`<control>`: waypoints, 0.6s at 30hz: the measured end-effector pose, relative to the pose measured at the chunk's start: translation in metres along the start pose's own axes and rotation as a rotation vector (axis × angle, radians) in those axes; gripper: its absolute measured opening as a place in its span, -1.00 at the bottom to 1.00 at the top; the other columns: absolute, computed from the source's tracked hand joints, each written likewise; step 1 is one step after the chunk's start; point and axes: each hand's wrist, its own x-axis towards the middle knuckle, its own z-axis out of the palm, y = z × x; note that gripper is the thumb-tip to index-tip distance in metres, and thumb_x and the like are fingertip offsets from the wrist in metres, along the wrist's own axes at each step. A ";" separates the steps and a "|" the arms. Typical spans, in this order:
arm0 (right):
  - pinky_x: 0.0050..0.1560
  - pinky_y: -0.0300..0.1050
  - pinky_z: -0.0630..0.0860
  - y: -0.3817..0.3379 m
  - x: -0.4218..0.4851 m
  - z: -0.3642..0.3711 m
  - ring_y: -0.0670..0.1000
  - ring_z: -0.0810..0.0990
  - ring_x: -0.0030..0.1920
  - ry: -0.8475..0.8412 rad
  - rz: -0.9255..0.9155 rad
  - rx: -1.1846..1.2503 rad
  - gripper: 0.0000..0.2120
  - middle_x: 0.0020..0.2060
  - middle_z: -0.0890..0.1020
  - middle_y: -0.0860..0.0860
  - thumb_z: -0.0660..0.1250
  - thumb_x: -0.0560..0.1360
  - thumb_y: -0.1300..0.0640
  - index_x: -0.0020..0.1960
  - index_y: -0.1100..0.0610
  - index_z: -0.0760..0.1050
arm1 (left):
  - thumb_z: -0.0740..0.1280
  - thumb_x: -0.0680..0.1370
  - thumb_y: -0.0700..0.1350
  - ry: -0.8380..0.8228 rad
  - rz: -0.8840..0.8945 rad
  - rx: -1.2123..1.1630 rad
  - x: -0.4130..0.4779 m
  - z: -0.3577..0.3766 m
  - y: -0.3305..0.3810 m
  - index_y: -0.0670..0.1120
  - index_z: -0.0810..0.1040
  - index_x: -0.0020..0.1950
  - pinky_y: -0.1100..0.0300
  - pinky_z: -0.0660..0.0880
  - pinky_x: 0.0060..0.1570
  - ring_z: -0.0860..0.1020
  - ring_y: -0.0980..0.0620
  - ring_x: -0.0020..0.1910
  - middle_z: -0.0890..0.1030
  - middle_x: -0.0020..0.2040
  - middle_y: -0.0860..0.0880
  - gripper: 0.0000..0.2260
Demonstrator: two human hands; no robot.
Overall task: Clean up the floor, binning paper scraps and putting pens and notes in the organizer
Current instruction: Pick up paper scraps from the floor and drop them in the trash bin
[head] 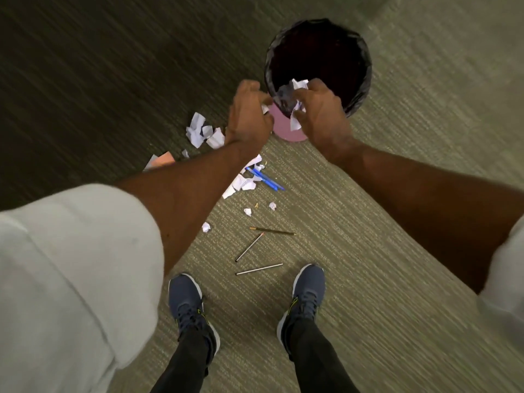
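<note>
- The carpet (397, 222) is strewn with litter; the black-lined bin (365, 69) stands far and slightly right, mouth up.
- The right hand (320, 112) clutches crumpled paper (296, 92) over the bin's near rim, so letting go should drop it straight in.
- The left hand (249, 114), just left of the rim, curls round a small scrap (265, 109).
- More scraps (198, 131) lie left of the bin; blue pens (265, 178) and pencils (272, 231) lie nearer.
</note>
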 end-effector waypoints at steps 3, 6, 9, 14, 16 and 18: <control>-0.03 0.03 0.49 0.021 0.015 -0.015 0.30 0.58 0.08 0.004 0.016 -0.006 -0.73 0.14 0.54 0.22 0.31 0.51 0.26 0.18 0.14 0.60 | 0.38 0.47 -0.25 0.025 0.034 -0.031 0.025 0.008 0.027 -0.14 0.63 0.12 0.38 0.31 0.22 0.48 0.02 0.25 0.47 0.25 -0.10 -0.77; 0.04 0.04 0.46 0.040 0.028 -0.026 0.26 0.54 0.17 -0.012 -0.005 -0.033 -0.68 0.16 0.58 0.22 0.28 0.51 0.27 0.24 0.19 0.58 | 0.39 0.46 -0.27 0.041 0.038 -0.081 0.044 0.016 0.045 -0.15 0.60 0.17 0.52 0.22 0.13 0.46 0.05 0.24 0.48 0.25 -0.10 -0.71; -0.06 -0.03 0.42 0.053 0.034 -0.033 0.21 0.57 0.09 -0.004 -0.012 -0.033 -0.72 0.07 0.61 0.19 0.29 0.49 0.28 0.17 0.18 0.60 | 0.43 0.43 -0.28 0.043 0.062 -0.098 0.060 0.027 0.059 -0.15 0.59 0.20 0.60 0.24 0.06 0.47 0.08 0.19 0.50 0.24 -0.09 -0.66; -0.14 -0.23 0.29 0.062 0.036 -0.043 0.01 0.54 -0.05 0.048 -0.061 0.102 -0.66 0.00 0.58 0.11 0.19 0.50 0.17 0.19 0.10 0.62 | 0.47 0.36 -0.26 0.028 0.079 -0.139 0.080 0.031 0.076 -0.04 0.58 0.00 0.17 0.56 0.09 0.51 0.12 0.00 0.54 0.01 -0.04 -0.74; -0.08 -0.30 0.31 0.067 0.038 -0.045 0.07 0.57 0.07 0.057 -0.022 0.076 -0.62 0.13 0.58 0.12 0.23 0.51 0.32 0.27 0.11 0.58 | 0.53 0.35 -0.22 -0.002 0.028 -0.201 0.082 0.031 0.078 -0.10 0.58 0.20 0.20 0.56 0.14 0.56 0.08 0.10 0.51 0.18 -0.03 -0.57; -0.02 -0.32 0.31 0.069 0.037 -0.044 0.10 0.57 0.18 0.067 -0.008 0.052 -0.61 0.21 0.58 0.13 0.25 0.53 0.35 0.32 0.17 0.54 | 0.52 0.38 -0.25 -0.034 0.010 -0.194 0.083 0.033 0.076 -0.13 0.52 0.31 0.19 0.56 0.16 0.57 0.00 0.16 0.47 0.29 -0.04 -0.49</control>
